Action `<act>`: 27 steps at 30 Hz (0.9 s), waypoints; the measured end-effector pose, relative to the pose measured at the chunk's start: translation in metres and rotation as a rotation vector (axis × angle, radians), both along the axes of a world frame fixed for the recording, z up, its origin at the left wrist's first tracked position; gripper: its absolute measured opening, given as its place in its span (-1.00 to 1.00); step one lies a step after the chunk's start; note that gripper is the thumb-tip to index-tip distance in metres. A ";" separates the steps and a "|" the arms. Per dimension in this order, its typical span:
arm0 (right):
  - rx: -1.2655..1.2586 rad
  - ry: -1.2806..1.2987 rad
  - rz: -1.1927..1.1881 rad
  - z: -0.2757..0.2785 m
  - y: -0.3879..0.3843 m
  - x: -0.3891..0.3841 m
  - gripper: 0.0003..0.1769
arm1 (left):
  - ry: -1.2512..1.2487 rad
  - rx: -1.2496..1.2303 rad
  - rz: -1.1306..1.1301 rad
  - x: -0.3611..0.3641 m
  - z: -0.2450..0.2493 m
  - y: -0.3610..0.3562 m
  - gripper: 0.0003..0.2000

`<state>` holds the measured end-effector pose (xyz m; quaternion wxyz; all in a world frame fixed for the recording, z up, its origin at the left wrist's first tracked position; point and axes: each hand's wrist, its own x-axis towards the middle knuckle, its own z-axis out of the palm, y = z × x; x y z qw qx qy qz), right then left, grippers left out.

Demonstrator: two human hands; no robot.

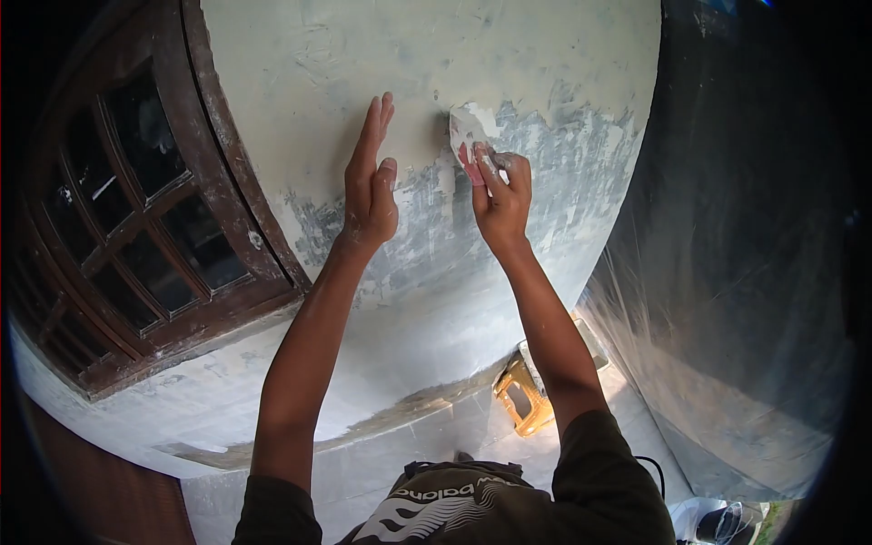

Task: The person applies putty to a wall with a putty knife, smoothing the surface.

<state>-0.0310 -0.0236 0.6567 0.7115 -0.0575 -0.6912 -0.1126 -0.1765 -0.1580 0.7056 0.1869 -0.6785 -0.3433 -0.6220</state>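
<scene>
My right hand (505, 195) grips a small putty scraper (468, 150), its reddish blade smeared with white putty. The scraper lies against the wall (563, 54), right at the ragged lower edge of a cream-coloured putty coat. Below that edge the wall shows grey, patchy and streaked with white. Just left of the scraper, my left hand (371, 186) is held up close to the wall, its fingers stretched out and the thumb apart, with nothing in it.
A dark wooden window frame (241, 173) with glass panes stands on the left. Translucent plastic sheeting (727, 300) hangs on the right. On the tiled floor (436, 440) below, a yellow plastic stool (524, 395) stands near the wall's foot.
</scene>
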 end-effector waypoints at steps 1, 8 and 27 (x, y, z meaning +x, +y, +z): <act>-0.001 0.005 0.006 0.000 0.008 -0.006 -0.46 | 0.005 -0.001 0.006 -0.003 0.003 0.000 -0.23; 0.073 -0.045 -0.088 -0.001 0.039 -0.030 -0.44 | 0.094 0.012 0.110 -0.012 0.015 0.009 -0.25; 0.031 -0.027 0.107 -0.040 0.008 -0.023 -0.42 | 0.253 0.044 0.062 -0.033 0.033 0.014 -0.28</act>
